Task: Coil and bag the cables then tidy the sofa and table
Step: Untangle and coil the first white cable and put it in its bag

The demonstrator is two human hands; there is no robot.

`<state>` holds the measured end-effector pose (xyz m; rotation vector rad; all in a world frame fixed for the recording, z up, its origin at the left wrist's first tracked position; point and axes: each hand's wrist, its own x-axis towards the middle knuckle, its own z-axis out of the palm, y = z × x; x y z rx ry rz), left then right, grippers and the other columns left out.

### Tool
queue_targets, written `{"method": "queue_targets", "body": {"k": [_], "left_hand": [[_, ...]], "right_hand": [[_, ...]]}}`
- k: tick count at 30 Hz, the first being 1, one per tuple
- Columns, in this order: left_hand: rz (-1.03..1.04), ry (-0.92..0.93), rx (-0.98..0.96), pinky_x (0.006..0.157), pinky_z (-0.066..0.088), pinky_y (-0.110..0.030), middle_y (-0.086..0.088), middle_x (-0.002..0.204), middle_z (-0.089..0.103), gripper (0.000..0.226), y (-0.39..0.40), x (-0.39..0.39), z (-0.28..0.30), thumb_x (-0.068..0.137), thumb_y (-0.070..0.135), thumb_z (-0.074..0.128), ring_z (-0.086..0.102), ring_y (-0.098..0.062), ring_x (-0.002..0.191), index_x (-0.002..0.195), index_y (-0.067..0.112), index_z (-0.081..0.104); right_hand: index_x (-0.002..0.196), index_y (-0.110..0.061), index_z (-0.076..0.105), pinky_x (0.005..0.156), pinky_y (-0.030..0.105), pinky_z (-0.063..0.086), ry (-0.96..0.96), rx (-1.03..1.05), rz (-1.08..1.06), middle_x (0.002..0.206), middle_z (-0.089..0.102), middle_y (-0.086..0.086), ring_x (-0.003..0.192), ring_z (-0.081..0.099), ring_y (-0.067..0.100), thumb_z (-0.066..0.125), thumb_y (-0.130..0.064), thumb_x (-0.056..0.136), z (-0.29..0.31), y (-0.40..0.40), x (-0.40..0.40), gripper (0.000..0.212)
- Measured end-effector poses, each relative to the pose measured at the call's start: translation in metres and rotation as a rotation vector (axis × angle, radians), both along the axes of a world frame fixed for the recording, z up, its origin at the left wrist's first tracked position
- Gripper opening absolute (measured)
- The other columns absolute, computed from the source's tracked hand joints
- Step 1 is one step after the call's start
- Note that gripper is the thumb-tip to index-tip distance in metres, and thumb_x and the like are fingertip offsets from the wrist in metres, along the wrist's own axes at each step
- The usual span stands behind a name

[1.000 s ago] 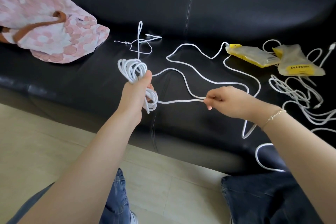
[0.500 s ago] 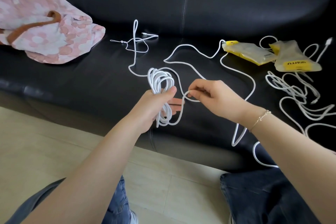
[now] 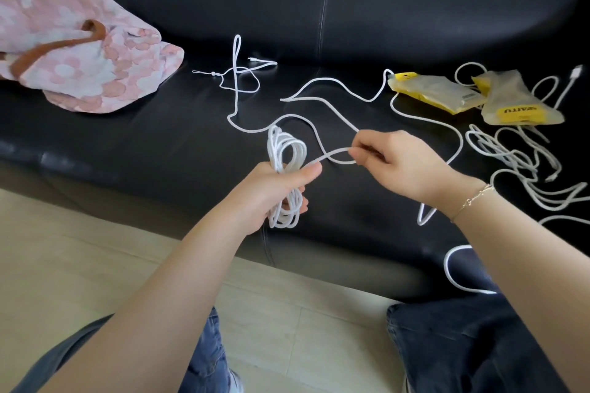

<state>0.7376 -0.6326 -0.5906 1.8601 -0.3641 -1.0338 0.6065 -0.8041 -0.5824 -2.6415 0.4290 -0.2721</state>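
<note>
Gripping coiled cable point(image 3: 285, 150), left hand point(image 3: 271, 188); right hand point(image 3: 396, 163) pinches its strand; pouches point(image 3: 437, 92) flat.

A black leather sofa point(image 3: 319, 9) spans the far side, its seat glossy under daylight. Pale beige floor tiles point(image 3: 79, 265) lie near, at left.

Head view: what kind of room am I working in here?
Probably a home living room: a black leather sofa, pale tiled floor, and a pink floral cloth bag on the seat.
</note>
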Motion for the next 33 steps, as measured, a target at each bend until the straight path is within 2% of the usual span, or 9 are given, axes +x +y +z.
{"method": "queue_targets", "body": {"k": [3,6,11,15,19,23,25,28,33], "left_hand": [[-0.098,-0.012,0.049,0.072,0.06,-0.034,-0.001,0.068,0.062,0.035,0.001,-0.003,-0.004,0.084,0.039,0.074,0.067,-0.014,0.056,0.094,0.007,0.065],[-0.104,0.076,-0.069,0.066,0.06,-0.032,0.002,0.059,0.054,0.031,-0.002,-0.008,-0.006,0.093,0.036,0.065,0.056,-0.013,0.05,0.082,0.007,0.062],[0.206,0.165,-0.189,0.056,0.054,-0.029,0.002,0.058,0.051,0.033,-0.006,-0.002,-0.002,0.095,0.036,0.062,0.051,-0.012,0.046,0.077,0.009,0.058],[0.369,0.295,-0.217,0.061,0.053,-0.03,0.004,0.053,0.048,0.033,-0.007,0.004,-0.001,0.097,0.036,0.06,0.048,-0.01,0.041,0.074,0.012,0.055],[0.429,0.36,-0.232,0.066,0.055,-0.031,0.004,0.055,0.051,0.031,-0.007,0.003,-0.001,0.095,0.036,0.061,0.05,-0.009,0.042,0.077,0.011,0.058],[0.308,0.235,-0.182,0.067,0.059,-0.028,-0.001,0.085,0.063,0.028,-0.003,0.003,0.0,0.087,0.033,0.073,0.059,-0.01,0.059,0.098,0.008,0.068],[0.242,0.207,-0.173,0.066,0.058,-0.026,0.0,0.075,0.057,0.031,-0.003,-0.002,-0.001,0.085,0.032,0.075,0.055,-0.008,0.054,0.104,0.007,0.07],[0.222,0.306,-0.218,0.061,0.054,-0.024,0.005,0.057,0.04,0.028,-0.004,-0.008,-0.001,0.094,0.036,0.063,0.044,-0.006,0.046,0.092,0.009,0.068],[0.536,0.641,-0.398,0.044,0.046,-0.016,0.007,0.056,0.041,0.031,0.0,0.01,0.006,0.096,0.03,0.061,0.041,-0.006,0.04,0.071,0.013,0.054]], "right_hand": [[0.089,-0.018,0.052,0.052,0.029,0.032,-0.134,-0.117,0.053,0.055,0.046,-0.004,0.052,0.046,0.016,0.044,-0.031,0.101,0.0,0.006,0.001,0.019],[0.091,-0.018,0.054,0.051,0.028,0.031,-0.173,-0.167,0.029,0.056,0.046,-0.006,0.051,0.046,0.014,0.043,-0.037,0.1,-0.002,0.008,0.003,0.024],[0.08,-0.019,0.053,0.051,0.03,0.037,-0.104,-0.056,-0.074,0.055,0.048,-0.005,0.052,0.046,0.013,0.052,-0.045,0.095,-0.005,0.004,0.005,0.031],[0.082,-0.02,0.056,0.054,0.028,0.034,-0.024,0.001,-0.051,0.058,0.053,-0.004,0.056,0.049,0.013,0.054,-0.031,0.096,-0.004,-0.001,0.002,0.018],[0.086,-0.021,0.055,0.056,0.029,0.038,-0.007,0.012,0.011,0.059,0.054,-0.002,0.055,0.05,0.016,0.051,-0.022,0.097,-0.003,-0.003,-0.001,0.012],[0.09,-0.017,0.057,0.054,0.031,0.039,-0.076,-0.064,0.032,0.057,0.051,-0.005,0.053,0.048,0.015,0.049,-0.021,0.099,-0.008,0.007,0.004,0.012],[0.091,-0.016,0.058,0.054,0.031,0.04,-0.118,-0.092,0.054,0.058,0.05,-0.005,0.053,0.049,0.016,0.049,-0.021,0.099,-0.01,0.015,0.007,0.013],[0.092,-0.016,0.059,0.054,0.032,0.042,-0.128,-0.126,0.071,0.06,0.053,-0.005,0.054,0.05,0.018,0.048,-0.022,0.099,-0.012,0.021,0.01,0.014],[0.076,-0.016,0.055,0.051,0.028,0.033,-0.077,-0.121,0.023,0.052,0.044,-0.005,0.051,0.044,0.014,0.049,-0.035,0.099,-0.009,0.01,0.005,0.03]]}}
